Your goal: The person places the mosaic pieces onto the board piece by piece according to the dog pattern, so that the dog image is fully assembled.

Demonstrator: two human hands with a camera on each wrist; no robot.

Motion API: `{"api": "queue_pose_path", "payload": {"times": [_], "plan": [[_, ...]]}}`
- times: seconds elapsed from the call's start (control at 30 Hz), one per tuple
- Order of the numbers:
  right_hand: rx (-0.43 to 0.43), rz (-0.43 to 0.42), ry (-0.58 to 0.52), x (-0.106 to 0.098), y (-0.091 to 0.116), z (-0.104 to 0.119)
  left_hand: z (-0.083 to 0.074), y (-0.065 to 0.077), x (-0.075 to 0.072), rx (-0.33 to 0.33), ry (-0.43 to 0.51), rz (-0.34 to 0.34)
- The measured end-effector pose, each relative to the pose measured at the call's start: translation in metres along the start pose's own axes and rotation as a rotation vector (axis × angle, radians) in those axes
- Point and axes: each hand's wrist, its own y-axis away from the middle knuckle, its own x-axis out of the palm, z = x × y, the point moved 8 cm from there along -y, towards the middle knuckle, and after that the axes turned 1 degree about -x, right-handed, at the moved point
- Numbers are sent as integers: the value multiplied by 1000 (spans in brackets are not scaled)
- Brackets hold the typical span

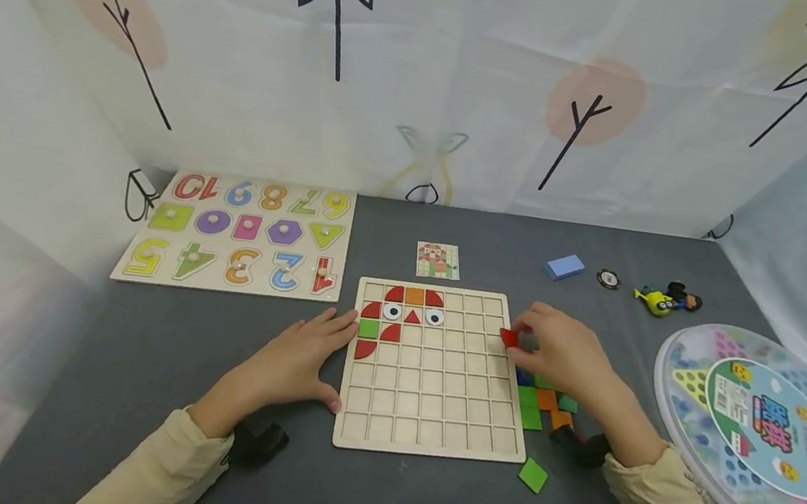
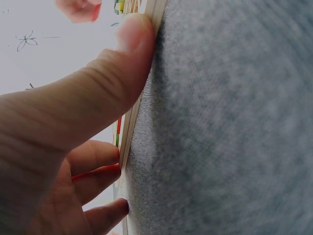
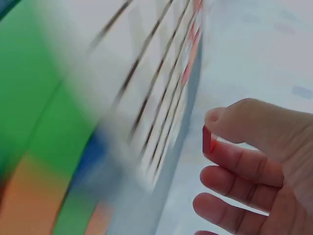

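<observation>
Red tile [image 1: 509, 338], pinched in the grip between thumb and forefinger of the right hand [image 1: 558, 347], sits at the right edge of the board [image 1: 437, 407]; the right wrist view shows it edge-on, a thin, flat slab held up apart from the grid; it should weigh next to nothing and be stiff, with little risk of breaking; its smooth-looking faces might let it slip or twist if squeezed off-centre, so opposite edges, or the two faces near the middle, look the surest hold. Left of the board, the left hand [image 1: 292, 360] is spread, thumb low on the side edge and fingertips farther up; the board looks rigid and fairly light, apt to slide on the tabletop [image 1: 358, 499] if nudged, so its outer rim is the sensible place to steady it. Loose tiles [image 1: 529, 409] lie beside its right edge, partly under the right hand and wrist; being thin, they probably lift best by an edge.
</observation>
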Motion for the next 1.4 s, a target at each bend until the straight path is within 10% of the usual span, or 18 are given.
{"api": "queue_pose_path", "payload": {"times": [0.3,0.53,1.1,1.4], "plan": [[-213,60,23,26,-47,99,-2,-5,4,1,0,20],[-241,68,120,43,-59,122,-4,-7,2,-2,-10,14],[-188,78,81,46,-59,122,1,-2,-1,-7,-2,-1],[-21,-12,-61,5,-29,25,-1,-1,-2,13,3,-13]]}}
